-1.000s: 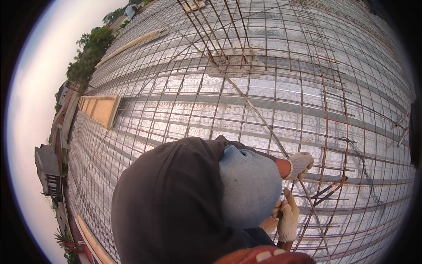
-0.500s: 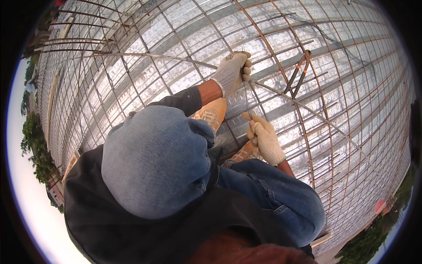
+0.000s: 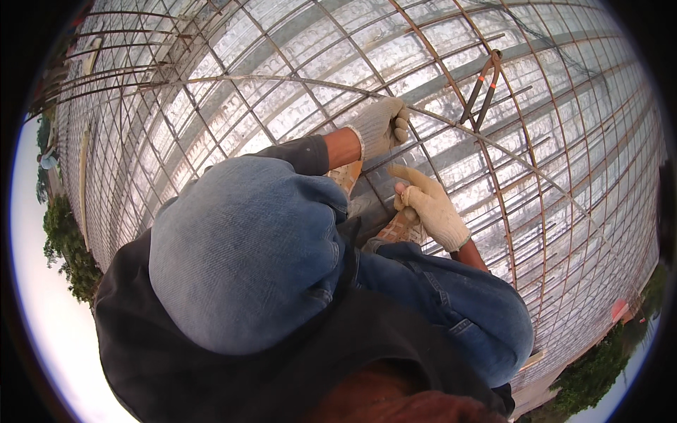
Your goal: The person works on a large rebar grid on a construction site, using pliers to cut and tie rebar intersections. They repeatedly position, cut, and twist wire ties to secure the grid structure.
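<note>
Crouching over a steel-bar grid [image 3: 500, 190], the person has 2 gloved hands on the near side of a diagonal rod [image 3: 515, 156] lying across the grid. The left hand [image 3: 384, 127] is just beside the rod, fingers curled; the right hand [image 3: 430, 204] is farther from it, 1 finger extended. Cannot tell whether either pinches anything. Pincers [image 3: 474, 95] lie beyond the rod.

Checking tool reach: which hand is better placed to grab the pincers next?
Probably the left hand: its curled fingers appear nearer the pincers; the right hand sits lower in view.
</note>
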{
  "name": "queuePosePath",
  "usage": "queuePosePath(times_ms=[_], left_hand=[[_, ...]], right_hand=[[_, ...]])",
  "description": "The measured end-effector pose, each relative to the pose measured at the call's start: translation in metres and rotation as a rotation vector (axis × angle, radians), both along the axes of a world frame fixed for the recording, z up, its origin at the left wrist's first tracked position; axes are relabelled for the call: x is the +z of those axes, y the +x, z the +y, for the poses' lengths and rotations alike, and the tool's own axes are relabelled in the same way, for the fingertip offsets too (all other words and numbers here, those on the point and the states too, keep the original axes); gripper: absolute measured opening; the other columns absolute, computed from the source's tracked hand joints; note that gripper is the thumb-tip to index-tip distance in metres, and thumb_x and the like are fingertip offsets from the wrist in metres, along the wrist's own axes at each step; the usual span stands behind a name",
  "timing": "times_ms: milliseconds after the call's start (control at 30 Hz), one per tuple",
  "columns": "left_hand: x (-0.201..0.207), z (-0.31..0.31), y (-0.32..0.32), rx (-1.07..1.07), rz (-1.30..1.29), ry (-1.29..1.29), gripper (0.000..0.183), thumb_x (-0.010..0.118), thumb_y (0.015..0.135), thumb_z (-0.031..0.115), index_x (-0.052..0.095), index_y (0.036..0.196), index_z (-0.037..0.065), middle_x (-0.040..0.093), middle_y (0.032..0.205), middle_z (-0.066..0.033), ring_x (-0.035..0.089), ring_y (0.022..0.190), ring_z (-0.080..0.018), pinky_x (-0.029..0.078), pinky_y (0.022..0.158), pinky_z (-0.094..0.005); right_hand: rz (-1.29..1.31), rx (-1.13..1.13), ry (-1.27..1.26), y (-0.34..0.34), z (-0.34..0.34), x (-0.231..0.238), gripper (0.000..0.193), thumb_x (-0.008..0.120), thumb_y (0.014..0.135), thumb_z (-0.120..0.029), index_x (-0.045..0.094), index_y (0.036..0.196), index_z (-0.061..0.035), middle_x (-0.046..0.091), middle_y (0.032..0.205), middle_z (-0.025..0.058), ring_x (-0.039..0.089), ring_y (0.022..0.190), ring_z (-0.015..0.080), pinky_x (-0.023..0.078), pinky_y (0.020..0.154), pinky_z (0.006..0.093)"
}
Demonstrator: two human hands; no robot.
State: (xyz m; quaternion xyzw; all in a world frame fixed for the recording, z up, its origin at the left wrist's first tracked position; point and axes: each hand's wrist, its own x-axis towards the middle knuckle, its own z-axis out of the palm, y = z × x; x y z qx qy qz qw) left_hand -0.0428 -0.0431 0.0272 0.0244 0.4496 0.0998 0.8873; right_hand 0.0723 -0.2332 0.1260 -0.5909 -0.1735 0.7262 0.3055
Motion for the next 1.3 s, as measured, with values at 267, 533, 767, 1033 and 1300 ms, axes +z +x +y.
queuePosePath(times_ms=[267, 533, 767, 1033, 1300], left_hand=[[-0.012, -0.038, -0.025, -0.006, 0.172, -0.009, 0.014, 0.054, 0.12, 0.016, 0.06, 0.116, 0.003, 0.065, 0.104, -0.0088, 0.07, 0.086, -0.0237, 0.067, 0.08, -0.0417], [-0.05, -0.047, -0.008, -0.003, 0.236, 0.022, 0.017, 0.053, 0.117, 0.012, 0.056, 0.124, -0.003, 0.067, 0.121, -0.0197, 0.076, 0.105, -0.0334, 0.07, 0.089, -0.051], [-0.058, -0.045, 0.008, 0.084, 0.314, 0.062, 0.027, 0.052, 0.116, 0.009, 0.055, 0.136, -0.009, 0.068, 0.128, -0.0249, 0.077, 0.11, -0.0388, 0.07, 0.091, -0.0544], [-0.089, -0.051, 0.002, 0.077, 0.246, 0.096, 0.023, 0.054, 0.115, 0.011, 0.059, 0.131, -0.005, 0.07, 0.124, -0.0208, 0.078, 0.106, -0.0366, 0.069, 0.089, -0.0532], [-0.028, -0.005, -0.008, -0.156, 0.076, 0.475, 0.02, 0.06, 0.111, 0.014, 0.063, 0.123, -0.001, 0.073, 0.116, -0.0181, 0.078, 0.101, -0.0318, 0.067, 0.089, -0.0472]], right_hand=[[-0.319, 0.228, 0.107, 0.024, -0.014, 0.003, 0.053, 0.057, 0.102, -0.022, 0.073, 0.147, 0.0015, 0.081, 0.114, 0.0195, 0.076, 0.101, 0.0228, 0.06, 0.094, 0.0396], [-0.317, 0.188, -0.033, 0.04, -0.02, -0.006, 0.048, 0.057, 0.108, -0.022, 0.074, 0.145, 0.004, 0.07, 0.102, 0.0105, 0.062, 0.088, 0.0158, 0.05, 0.08, 0.0339], [-0.448, 0.106, 0.065, 0.04, -0.029, -0.041, 0.045, 0.056, 0.113, -0.021, 0.073, 0.147, 0.0045, 0.055, 0.08, -0.0041, 0.046, 0.07, 0.0077, 0.041, 0.064, 0.029], [-0.515, 0.106, 0.093, 0.027, -0.009, -0.045, 0.052, 0.055, 0.106, -0.015, 0.065, 0.152, 0.0091, 0.076, 0.101, 0.0146, 0.068, 0.087, 0.0191, 0.055, 0.082, 0.0353], [0.065, -0.183, -0.041, 0.026, -0.027, -0.032, 0.052, 0.053, 0.112, -0.013, 0.057, 0.156, 0.0149, 0.069, 0.087, 0.0081, 0.063, 0.064, 0.012, 0.05, 0.057, 0.027]])
